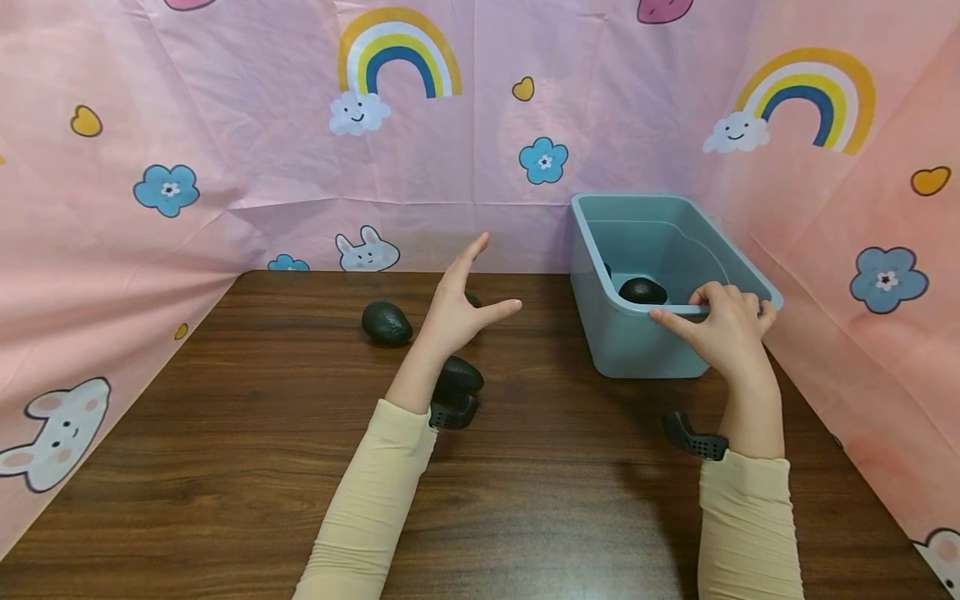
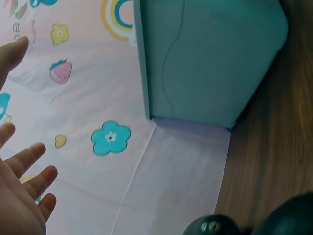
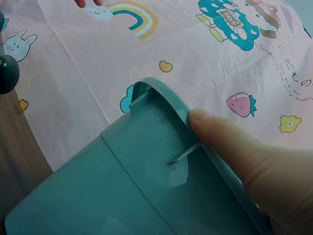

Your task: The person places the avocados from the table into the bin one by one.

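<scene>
Gripping bin (image 1: 645, 346) with right hand (image 1: 727, 329), spreading left hand (image 1: 455, 310), empty, left of bin; probably loading, next needing avocado (image 1: 387, 324) grasped.

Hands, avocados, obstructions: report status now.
Left hand spread, empty. Right hand gripping near rim of blue bin. One avocado plain inside, more avocados on table. Left wrist partly hides one in head view.

- Your counter (image 1: 225, 450) is dark brown, wood-grained.
- At its back right you have a blue-green bin (image 1: 637, 346), upright.
- Left of it lie a dark avocado (image 1: 386, 323), plus a second avocado (image 1: 462, 375) and third avocado (image 1: 472, 300), both partly hidden.
</scene>
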Demonstrator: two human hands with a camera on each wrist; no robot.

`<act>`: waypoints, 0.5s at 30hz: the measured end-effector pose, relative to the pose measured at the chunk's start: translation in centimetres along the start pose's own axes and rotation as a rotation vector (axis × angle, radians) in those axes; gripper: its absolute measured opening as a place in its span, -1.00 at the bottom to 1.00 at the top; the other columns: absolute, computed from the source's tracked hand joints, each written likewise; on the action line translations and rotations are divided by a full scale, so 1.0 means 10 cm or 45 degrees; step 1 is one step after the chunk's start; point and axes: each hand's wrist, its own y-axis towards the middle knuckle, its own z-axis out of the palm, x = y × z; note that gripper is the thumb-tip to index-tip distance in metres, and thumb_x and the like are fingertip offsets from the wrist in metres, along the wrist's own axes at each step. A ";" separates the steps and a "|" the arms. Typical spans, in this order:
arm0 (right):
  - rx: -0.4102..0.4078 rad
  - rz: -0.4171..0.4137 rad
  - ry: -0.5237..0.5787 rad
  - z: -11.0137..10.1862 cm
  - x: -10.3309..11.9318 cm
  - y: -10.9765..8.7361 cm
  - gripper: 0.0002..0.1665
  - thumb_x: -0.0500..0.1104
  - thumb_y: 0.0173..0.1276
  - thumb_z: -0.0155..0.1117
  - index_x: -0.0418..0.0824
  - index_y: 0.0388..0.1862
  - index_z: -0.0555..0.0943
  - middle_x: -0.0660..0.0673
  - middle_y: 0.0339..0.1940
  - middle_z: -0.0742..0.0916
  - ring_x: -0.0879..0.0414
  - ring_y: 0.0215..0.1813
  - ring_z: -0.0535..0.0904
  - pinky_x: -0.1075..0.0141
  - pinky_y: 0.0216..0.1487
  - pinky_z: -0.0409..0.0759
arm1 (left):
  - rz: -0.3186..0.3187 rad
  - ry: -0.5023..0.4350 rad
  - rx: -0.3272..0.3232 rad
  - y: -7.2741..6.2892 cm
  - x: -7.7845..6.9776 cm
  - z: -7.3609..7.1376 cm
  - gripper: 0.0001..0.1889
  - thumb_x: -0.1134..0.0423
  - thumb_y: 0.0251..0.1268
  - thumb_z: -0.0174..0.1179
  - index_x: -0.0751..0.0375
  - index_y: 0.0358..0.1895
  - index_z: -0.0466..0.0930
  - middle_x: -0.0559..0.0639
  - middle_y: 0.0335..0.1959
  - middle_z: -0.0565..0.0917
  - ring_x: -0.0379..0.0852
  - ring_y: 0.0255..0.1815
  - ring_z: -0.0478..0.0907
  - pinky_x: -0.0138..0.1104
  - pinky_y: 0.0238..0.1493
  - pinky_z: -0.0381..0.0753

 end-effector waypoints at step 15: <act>0.008 0.003 0.014 0.00 0.01 -0.01 -0.27 0.31 0.18 0.32 -0.35 -0.20 0.45 -0.26 -0.25 0.46 -0.31 -0.06 0.23 -0.33 0.11 -0.23 | -0.027 0.120 -0.113 -0.01 0.10 -0.28 -0.06 -0.06 0.00 0.46 -0.29 0.47 0.13 -0.23 0.42 0.23 -0.12 0.42 0.09 0.08 0.30 0.15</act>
